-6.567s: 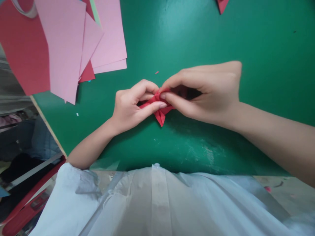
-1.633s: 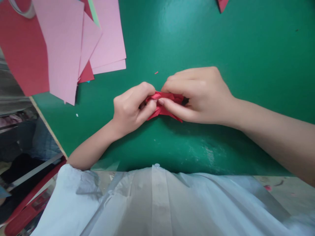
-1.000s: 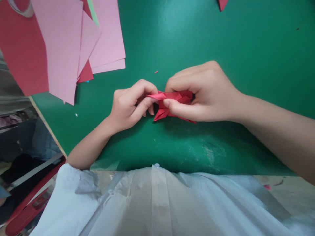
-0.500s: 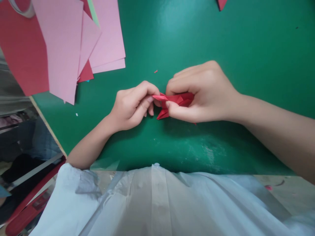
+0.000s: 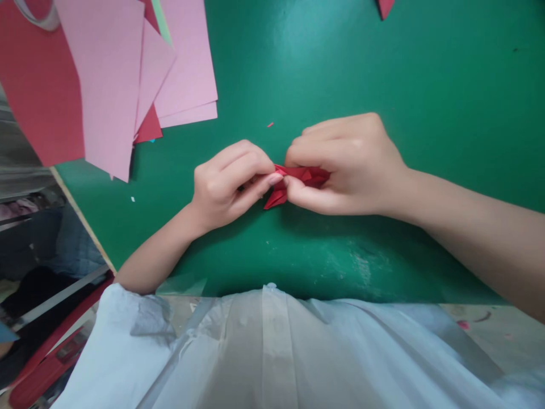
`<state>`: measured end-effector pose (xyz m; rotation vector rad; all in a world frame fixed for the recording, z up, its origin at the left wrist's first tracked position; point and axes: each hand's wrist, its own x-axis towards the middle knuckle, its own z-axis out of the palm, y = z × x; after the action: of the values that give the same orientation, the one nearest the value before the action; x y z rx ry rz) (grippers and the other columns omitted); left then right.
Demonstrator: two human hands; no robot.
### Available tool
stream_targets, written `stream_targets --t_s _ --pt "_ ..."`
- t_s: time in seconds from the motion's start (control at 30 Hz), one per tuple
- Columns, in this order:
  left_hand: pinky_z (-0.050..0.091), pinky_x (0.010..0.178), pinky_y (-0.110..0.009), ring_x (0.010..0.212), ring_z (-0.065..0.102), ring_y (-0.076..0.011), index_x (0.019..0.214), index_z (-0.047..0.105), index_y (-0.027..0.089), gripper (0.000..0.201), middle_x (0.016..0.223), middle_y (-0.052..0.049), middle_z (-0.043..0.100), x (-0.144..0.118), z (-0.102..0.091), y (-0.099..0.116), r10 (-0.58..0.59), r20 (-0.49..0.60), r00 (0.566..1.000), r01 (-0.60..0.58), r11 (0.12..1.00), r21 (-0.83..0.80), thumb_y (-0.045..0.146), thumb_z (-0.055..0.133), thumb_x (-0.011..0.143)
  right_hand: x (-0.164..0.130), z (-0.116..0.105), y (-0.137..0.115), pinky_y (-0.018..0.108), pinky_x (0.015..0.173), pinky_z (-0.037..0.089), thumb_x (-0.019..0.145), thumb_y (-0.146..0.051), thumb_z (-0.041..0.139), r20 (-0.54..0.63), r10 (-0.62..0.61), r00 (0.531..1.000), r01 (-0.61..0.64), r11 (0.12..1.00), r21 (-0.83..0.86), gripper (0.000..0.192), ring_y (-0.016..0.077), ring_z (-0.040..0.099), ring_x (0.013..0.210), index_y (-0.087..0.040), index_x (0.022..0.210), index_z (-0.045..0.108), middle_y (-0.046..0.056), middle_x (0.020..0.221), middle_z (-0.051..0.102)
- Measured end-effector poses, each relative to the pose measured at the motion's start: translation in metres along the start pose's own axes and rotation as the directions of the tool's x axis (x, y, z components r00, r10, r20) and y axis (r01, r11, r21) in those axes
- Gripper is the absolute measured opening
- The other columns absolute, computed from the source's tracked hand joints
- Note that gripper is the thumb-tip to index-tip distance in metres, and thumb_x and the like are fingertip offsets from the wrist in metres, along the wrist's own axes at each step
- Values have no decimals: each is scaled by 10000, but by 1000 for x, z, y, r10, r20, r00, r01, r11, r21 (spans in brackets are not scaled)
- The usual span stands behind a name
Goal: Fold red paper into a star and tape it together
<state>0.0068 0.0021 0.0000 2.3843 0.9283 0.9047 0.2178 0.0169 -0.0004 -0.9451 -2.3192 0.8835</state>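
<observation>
Between my two hands is a piece of folded red paper (image 5: 279, 196), with creased layers and a pointed flap sticking out toward me at lower left. My left hand (image 5: 232, 182) pinches its left end between thumb and index finger. Closed round the right part is my right hand (image 5: 351, 165), its thumb pressing near the middle of the fold and its fingers curled behind. The thumbs nearly meet. Much of the paper's right side is hidden inside my right hand.
Pink sheets (image 5: 108, 85) overlap red sheets (image 5: 40, 96) at the upper left of the green table (image 5: 255, 255), near a white ring-shaped thing (image 5: 45, 23). A red paper tip (image 5: 385, 8) shows at the top edge. A tiny red scrap (image 5: 270, 124) lies beyond my hands.
My left thumb and fingers have shifted their pinch inward over the paper's left tip, closer to my right thumb. My right hand has moved slightly left and toward me.
</observation>
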Motion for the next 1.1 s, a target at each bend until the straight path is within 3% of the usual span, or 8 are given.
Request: stream_targets --t_s 0.1,0.3,0.5,0.7,0.83,1.0,1.1 --pt "574 665 -256 720 693 -109 907 607 240 71 737 34 680 -1 0 3 12 -37 999 -11 1000 16 230 612 977 -1 0 -1 334 551 198 820 -230 512 -21 15 1000 -14 1000 24 241 108 344 518 -215 615 388 -36 534 386" --pt "547 574 -194 631 665 -77 872 620 203 80 768 34 704 -7 5 9 120 -117 986 -92 970 225 181 677 924 -1 -1 -1 326 548 219 832 -247 512 -26 42 999 -41 998 49 243 107 348 523 -213 605 434 -35 531 407" --pt "526 505 -203 641 696 -96 955 664 178 49 826 12 725 -11 5 4 266 -73 961 -232 922 309 147 646 924 0 -3 -1 339 550 223 849 -273 541 28 34 999 -36 997 67 261 102 358 528 -209 620 434 -32 533 419" --pt "460 390 -244 505 646 -111 944 669 237 72 743 33 703 -12 6 2 277 -81 958 -234 911 339 172 644 927 -1 -1 -2 341 555 219 897 -299 532 13 49 999 -49 998 37 311 117 362 515 -215 619 424 -31 512 393" --pt "512 457 -231 571 664 -101 948 664 233 52 783 30 711 -12 6 3 223 -63 973 -190 925 330 193 632 943 -1 -1 0 337 563 219 900 -293 516 16 22 1000 -23 999 33 285 115 382 536 -209 636 448 -23 546 433" --pt "572 683 -198 717 702 -109 940 634 166 88 799 -14 710 -6 7 3 151 -144 978 -107 956 275 170 702 886 -1 0 3 323 564 227 896 -263 493 19 -43 999 43 999 -17 255 120 401 566 -209 653 439 -18 575 460" --pt "555 683 -204 721 693 -104 964 607 197 85 803 10 694 -5 8 1 177 -122 977 -142 957 254 201 673 910 -1 1 3 317 560 237 907 -286 482 41 -44 998 46 997 -55 283 126 410 570 -212 640 420 -12 574 472"
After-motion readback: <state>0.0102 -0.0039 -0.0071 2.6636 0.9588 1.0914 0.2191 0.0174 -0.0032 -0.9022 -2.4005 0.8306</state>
